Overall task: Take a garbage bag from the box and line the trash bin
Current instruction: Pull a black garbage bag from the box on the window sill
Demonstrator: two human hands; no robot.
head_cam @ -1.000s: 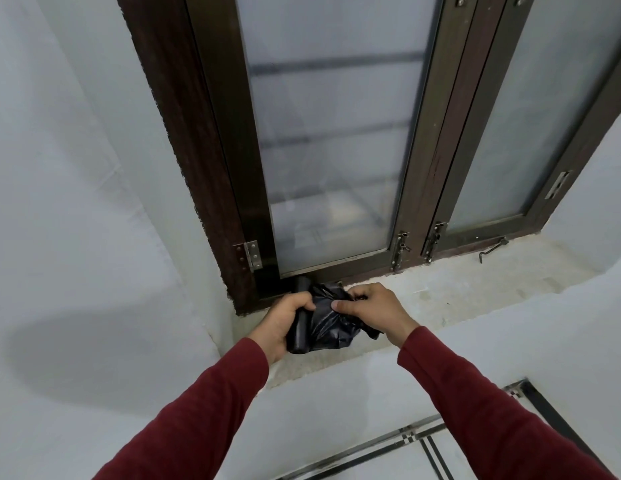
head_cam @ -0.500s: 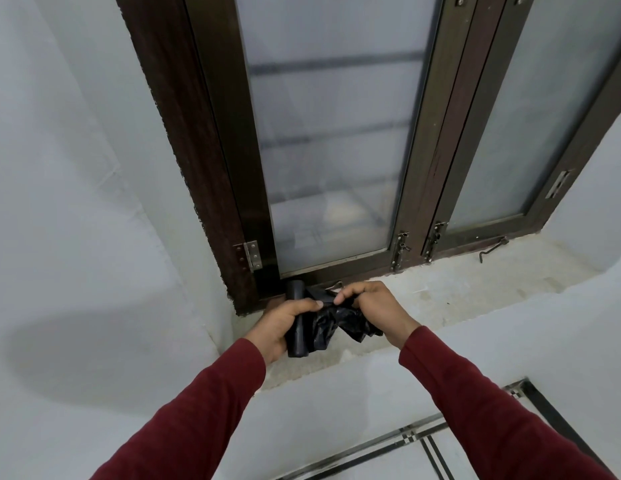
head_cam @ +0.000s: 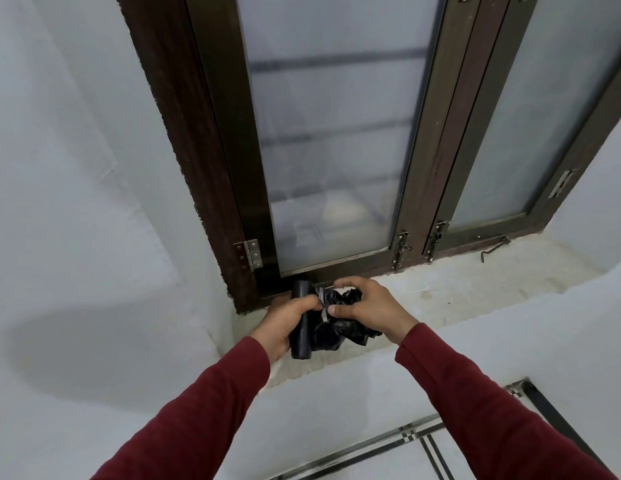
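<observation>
Head view, bag roll [head_cam: 301,327], window sill [head_cam: 475,289]

Soft, even daylight comes through the frosted window [head_cam: 337,133]. A broad, faint shadow lies on the left wall [head_cam: 77,323]. Wide-angle distortion bends the window frame [head_cam: 184,133]; focus is sharp, without glare.

Two hands [head_cam: 337,317], one bag roll [head_cam: 300,337], two window panes [head_cam: 337,133].

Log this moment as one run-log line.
left hand: grip on black garbage bag roll | right hand: grip on loose crumpled bag | place: over window sill | box, bin: not in view
</observation>
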